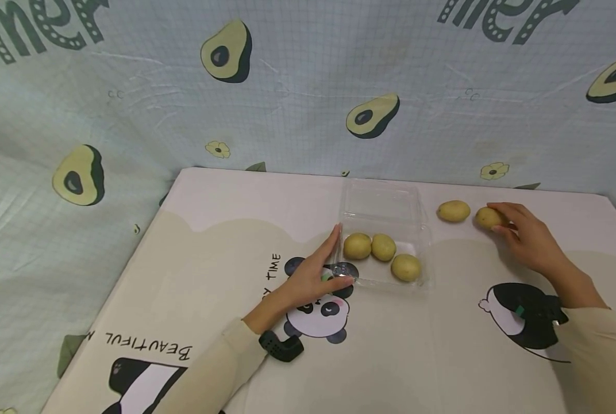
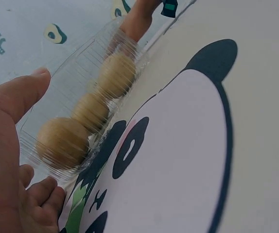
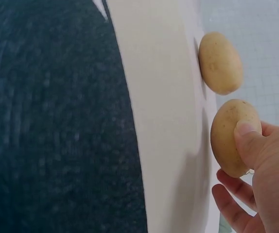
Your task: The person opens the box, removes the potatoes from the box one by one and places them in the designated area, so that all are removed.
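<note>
A clear plastic clamshell box (image 1: 380,201) lies with its lid folded back, and several potatoes (image 1: 383,247) sit inside it. My left hand (image 1: 313,276) rests along the box's left side, thumb near the front corner and fingers extended. In the left wrist view that thumb (image 2: 30,92) is spread away from the fingers beside the box wall. My right hand (image 1: 532,238) pinches a potato (image 3: 234,138) between thumb and fingers, to the right of the box. Just left of it a second loose potato (image 1: 454,211) lies on the table.
The table (image 1: 210,241) has a cover printed with pandas and lettering. Behind it hangs a pale curtain (image 1: 297,115) with avocado prints, close to the table's back edge. A black wrist device (image 1: 282,346) is strapped on the left wrist.
</note>
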Demonstrator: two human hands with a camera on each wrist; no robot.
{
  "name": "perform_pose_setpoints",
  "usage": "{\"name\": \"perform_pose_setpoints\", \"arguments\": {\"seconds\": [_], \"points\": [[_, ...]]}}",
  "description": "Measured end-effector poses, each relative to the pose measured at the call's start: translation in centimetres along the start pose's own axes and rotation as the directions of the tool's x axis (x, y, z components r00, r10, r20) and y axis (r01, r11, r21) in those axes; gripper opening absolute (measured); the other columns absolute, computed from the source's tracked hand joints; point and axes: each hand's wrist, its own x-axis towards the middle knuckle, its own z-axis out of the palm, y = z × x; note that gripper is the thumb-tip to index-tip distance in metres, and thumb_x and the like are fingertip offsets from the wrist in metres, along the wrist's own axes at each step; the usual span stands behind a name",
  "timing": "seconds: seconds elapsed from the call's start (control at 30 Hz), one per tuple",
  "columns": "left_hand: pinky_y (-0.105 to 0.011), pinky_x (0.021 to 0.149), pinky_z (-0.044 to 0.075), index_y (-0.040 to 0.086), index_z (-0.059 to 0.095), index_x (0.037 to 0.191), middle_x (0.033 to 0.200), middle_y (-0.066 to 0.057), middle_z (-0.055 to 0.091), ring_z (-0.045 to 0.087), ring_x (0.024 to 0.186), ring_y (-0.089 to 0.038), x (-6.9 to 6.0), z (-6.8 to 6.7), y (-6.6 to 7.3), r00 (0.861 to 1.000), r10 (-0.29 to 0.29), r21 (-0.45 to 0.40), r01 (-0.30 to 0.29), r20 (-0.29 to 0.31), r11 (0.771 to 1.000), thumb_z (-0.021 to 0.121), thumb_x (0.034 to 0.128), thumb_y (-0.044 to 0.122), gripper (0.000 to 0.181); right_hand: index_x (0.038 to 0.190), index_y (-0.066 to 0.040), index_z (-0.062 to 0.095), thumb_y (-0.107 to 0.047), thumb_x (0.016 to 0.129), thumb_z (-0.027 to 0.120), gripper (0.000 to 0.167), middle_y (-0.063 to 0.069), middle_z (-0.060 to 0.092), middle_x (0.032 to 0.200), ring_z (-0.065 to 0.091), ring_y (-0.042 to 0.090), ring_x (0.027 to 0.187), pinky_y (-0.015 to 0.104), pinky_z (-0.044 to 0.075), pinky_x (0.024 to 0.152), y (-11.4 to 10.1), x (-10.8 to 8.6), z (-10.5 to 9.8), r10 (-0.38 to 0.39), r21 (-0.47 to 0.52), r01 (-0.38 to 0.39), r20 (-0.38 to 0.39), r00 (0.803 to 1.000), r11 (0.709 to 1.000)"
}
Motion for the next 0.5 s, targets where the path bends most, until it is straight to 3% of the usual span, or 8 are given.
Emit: {"name": "perform_pose_setpoints", "arguments": {"seconds": [0.03,0.1,0.17,0.23,0.43,0.5], "points": [[-0.042,0.113,0.018,0.022,-0.003,0.155,0.159,0.001,0.004,0.01,0.143,-0.016,0.0,0.0,0.01,1.0,0.001,0.0,-0.001,0.0,1.0,0.046,0.0781,0.08,0.108,0.133,0.004,0.046,0.007,0.089,0.061,0.046,0.027,0.045,0.128,0.049,0.043,0.108,0.033,0.046,0.089,0.0,0.02,0.01,0.006,-0.003,-0.006,0.005,1.0,1.0],[-0.042,0.113,0.018,0.021,-0.003,0.155,0.159,0.001,0.004,0.01,0.143,-0.016,0.01,0.01,0.02,1.0,0.004,0.002,-0.004,0.0,1.0,0.046,0.0781,0.08,0.108,0.133,0.004,0.046,0.008,0.089,0.061,0.047,0.027,0.045,0.129,0.048,0.043,0.111,0.038,0.045,0.091,-0.02,0.09,0.03,0.025,-0.001,-0.024,0.021,0.999,1.0],[-0.042,0.113,0.018,0.022,-0.003,0.155,0.159,0.001,0.004,0.01,0.143,-0.016,0.02,0.02,0.01,1.0,0.004,0.004,-0.004,0.0,1.0,0.045,0.0781,0.08,0.108,0.134,0.004,0.046,0.009,0.089,0.06,0.047,0.027,0.044,0.13,0.046,0.044,0.112,0.054,0.042,0.082,-0.09,0.15,0.0,0.036,-0.001,-0.036,0.038,0.999,0.999],[-0.042,0.113,0.018,0.022,-0.003,0.155,0.159,0.001,0.004,0.01,0.143,-0.015,0.02,0.02,-0.01,1.0,0.003,0.005,-0.003,0.001,1.0,0.045,0.0785,0.08,0.108,0.134,0.005,0.045,0.009,0.089,0.06,0.048,0.028,0.044,0.13,0.046,0.045,0.113,0.057,0.042,0.082,-0.17,0.18,-0.06,0.051,0.005,-0.051,0.052,0.997,0.999],[-0.042,0.113,0.018,0.022,-0.003,0.155,0.159,0.001,0.004,0.01,0.143,-0.015,-0.03,-0.01,-0.08,1.0,0.004,0.002,-0.004,0.002,1.0,0.048,0.0802,0.077,0.106,0.14,0.002,0.042,0.006,0.092,0.059,0.051,0.028,0.041,0.135,0.043,0.048,0.117,0.055,0.04,0.083,-0.21,0.09,-0.41,0.12,0.043,-0.125,0.111,0.987,0.991],[-0.042,0.113,0.018,0.022,-0.003,0.155,0.159,0.001,0.004,0.01,0.143,-0.015,-0.04,0.0,-0.11,1.0,0.004,0.002,-0.004,0.002,1.0,0.048,0.0803,0.077,0.106,0.142,0.001,0.041,0.005,0.092,0.059,0.053,0.027,0.041,0.136,0.043,0.047,0.117,0.039,0.045,0.088,-0.18,0.04,-0.47,0.125,0.052,-0.132,0.12,0.985,0.99]]}}
